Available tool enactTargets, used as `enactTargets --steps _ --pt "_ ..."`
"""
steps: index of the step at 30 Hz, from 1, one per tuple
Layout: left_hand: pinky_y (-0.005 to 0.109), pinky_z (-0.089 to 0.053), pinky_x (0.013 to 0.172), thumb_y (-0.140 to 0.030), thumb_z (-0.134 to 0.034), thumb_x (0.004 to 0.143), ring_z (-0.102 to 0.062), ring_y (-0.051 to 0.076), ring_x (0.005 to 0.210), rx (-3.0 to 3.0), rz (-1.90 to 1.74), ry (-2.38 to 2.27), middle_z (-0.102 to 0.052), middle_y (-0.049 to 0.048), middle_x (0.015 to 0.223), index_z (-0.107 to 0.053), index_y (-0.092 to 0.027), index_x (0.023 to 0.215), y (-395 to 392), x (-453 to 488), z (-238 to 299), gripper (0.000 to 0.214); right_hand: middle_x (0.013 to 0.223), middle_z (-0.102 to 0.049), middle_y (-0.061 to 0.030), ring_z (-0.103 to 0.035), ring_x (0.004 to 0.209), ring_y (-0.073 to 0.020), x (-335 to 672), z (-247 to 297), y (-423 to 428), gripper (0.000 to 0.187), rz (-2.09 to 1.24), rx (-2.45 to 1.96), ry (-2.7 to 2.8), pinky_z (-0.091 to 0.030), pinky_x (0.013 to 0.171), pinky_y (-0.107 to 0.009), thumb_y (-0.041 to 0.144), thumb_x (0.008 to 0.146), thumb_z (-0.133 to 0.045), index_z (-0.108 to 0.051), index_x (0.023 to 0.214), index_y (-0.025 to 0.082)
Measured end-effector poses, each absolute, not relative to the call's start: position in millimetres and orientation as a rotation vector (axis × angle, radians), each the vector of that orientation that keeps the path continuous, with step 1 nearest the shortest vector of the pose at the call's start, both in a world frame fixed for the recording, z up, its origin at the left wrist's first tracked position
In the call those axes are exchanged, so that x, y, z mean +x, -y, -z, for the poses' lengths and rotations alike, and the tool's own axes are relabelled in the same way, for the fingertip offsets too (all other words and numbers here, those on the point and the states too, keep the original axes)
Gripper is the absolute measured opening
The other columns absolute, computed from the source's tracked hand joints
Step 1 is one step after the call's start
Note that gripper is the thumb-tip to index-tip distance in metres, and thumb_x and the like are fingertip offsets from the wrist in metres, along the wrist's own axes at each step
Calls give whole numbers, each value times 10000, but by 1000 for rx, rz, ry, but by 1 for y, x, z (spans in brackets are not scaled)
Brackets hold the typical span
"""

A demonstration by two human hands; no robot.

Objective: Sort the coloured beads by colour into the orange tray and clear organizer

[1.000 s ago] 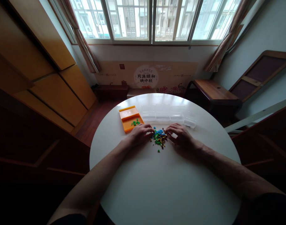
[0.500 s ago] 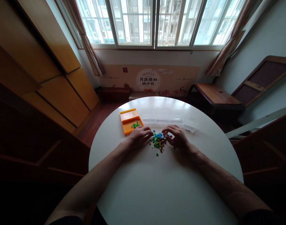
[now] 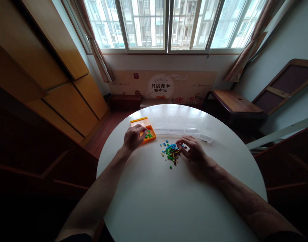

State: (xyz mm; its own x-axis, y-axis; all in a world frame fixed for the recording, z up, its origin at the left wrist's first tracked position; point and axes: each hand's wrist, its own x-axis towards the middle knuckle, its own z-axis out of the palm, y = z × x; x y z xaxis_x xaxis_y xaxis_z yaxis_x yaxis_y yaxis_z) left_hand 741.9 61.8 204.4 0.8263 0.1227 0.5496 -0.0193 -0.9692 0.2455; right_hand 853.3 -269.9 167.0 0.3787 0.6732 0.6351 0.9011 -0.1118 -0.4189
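Observation:
A small heap of tiny coloured pieces [image 3: 170, 152], blue, green, yellow and dark, lies on the round white table [image 3: 179, 198]. My right hand [image 3: 191, 148] rests at the heap's right edge, fingers curled and pinched over the pieces. My left hand [image 3: 133, 137] is over the near left part of an orange tray [image 3: 142, 122], fingers bent together; whatever it may hold is hidden. Green pieces [image 3: 149, 135] lie in the tray beside that hand.
A row of clear plastic boxes [image 3: 176, 126] stands behind the heap, with one smaller clear box [image 3: 206, 136] at the right end. A dark wooden side table [image 3: 234, 104] stands beyond the table, wooden cabinets [image 3: 55, 87] to the left, windows ahead.
My left hand has left the heap and moved left and away to the orange tray. My right hand has stayed at the heap's right edge.

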Motion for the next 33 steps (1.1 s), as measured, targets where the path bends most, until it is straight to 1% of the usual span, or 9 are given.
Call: enactTargets --steps 5,8,11,13,16,19,23,26,33 --pt "387 -515 898 -280 -658 1008 -720 233 883 2803 -826 -142 -780 57 1038 -785 -221 954 -64 745 -201 150 970 -783 -38 -722 893 -232 852 -170 270 127 368 -1865 1365 -556 879 -393 142 995 -661 -723 1033 246" --pt "388 -514 895 -299 -643 1035 -713 219 859 2787 -834 -85 -780 51 1046 -783 -219 970 -55 745 -199 174 969 -783 -33 -724 885 -228 851 -172 270 130 360 -1871 1355 -551 874 -387 143 991 -657 -721 1030 250" --pt "389 -510 927 -328 -632 1068 -709 204 876 2720 -799 108 -777 46 1050 -786 -226 994 -38 743 -195 199 974 -784 -34 -725 890 -231 851 -172 269 129 352 -1879 1354 -552 882 -392 150 992 -654 -719 1028 255" --pt "374 -515 919 -352 -647 1075 -720 212 958 2675 -714 318 -773 55 1073 -797 -239 1037 -24 743 -190 191 976 -786 -35 -726 897 -235 851 -172 269 128 347 -1886 1355 -551 897 -402 152 990 -659 -721 1031 257" --pt "352 -538 894 -354 -659 1078 -719 214 1017 2635 -628 534 -754 75 1181 -797 -270 1189 -8 746 -181 196 981 -788 -35 -727 906 -238 851 -171 269 132 342 -1882 1356 -547 913 -409 148 987 -664 -721 1035 257" --pt "353 -550 893 -323 -640 1092 -710 209 1007 2641 -602 653 -734 85 1253 -779 -289 1281 -2 751 -172 237 975 -786 -32 -726 908 -239 851 -170 268 131 344 -1872 1362 -545 913 -406 148 986 -672 -722 1041 255" --pt "379 -550 937 -256 -652 1080 -704 225 1052 2697 -546 740 -726 60 1323 -757 -361 1344 -3 754 -169 303 969 -780 -33 -721 896 -235 852 -169 268 133 349 -1867 1355 -544 898 -398 144 981 -676 -726 1040 252" --pt "388 -541 960 -272 -659 1079 -700 240 1079 2694 -545 733 -755 58 1269 -772 -337 1303 -4 755 -169 259 964 -781 -33 -715 889 -235 852 -169 268 127 343 -1863 1358 -541 890 -397 143 978 -675 -726 1028 248" --pt "370 -497 955 -333 -660 1086 -717 229 1019 2669 -574 678 -798 50 1133 -798 -282 1127 -9 754 -172 153 967 -784 -34 -714 888 -234 850 -172 269 135 342 -1882 1344 -542 881 -393 138 970 -679 -732 1027 248"
